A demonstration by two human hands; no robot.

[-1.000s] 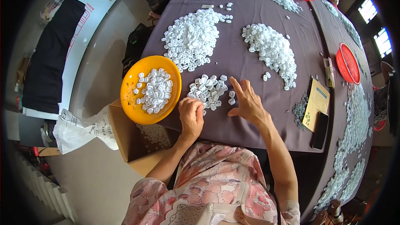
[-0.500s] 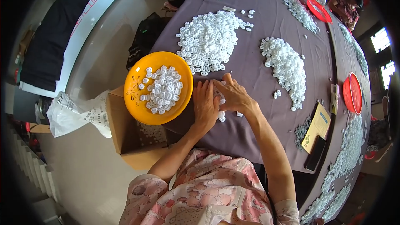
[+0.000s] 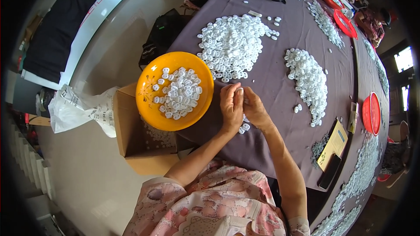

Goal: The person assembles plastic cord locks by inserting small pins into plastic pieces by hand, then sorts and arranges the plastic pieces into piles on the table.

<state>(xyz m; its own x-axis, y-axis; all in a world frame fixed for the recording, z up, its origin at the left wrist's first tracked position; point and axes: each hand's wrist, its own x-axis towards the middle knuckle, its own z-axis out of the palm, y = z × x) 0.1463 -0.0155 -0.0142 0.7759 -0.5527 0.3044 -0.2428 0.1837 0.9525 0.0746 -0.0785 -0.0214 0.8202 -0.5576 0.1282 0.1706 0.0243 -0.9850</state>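
Observation:
My left hand [image 3: 232,105] and my right hand [image 3: 256,110] meet over the near part of the table, fingers closed and pressed together. What lies between them is hidden. A few small white oval plastic pieces [image 3: 244,128] show just below the hands on the cloth. To the left of my left hand, an orange plate [image 3: 146,105] holds a heap of the same white two-holed pieces [image 3: 181,94]. Beyond my hands lies a large pile of white pieces [image 3: 232,43]. Another long pile [image 3: 308,85] spreads to the right.
An open cardboard box [image 3: 151,164] stands below the plate, beside a white plastic bag [image 3: 83,109]. On the right of the dark tablecloth [image 3: 271,153] lie a phone [image 3: 330,171], a yellow card [image 3: 333,146] and a red basket [image 3: 371,113]. People sit at the far side.
My hands have come up off the cloth and closed together, their fingers now side by side. The whole view has shifted slightly, moving the table things to the right.

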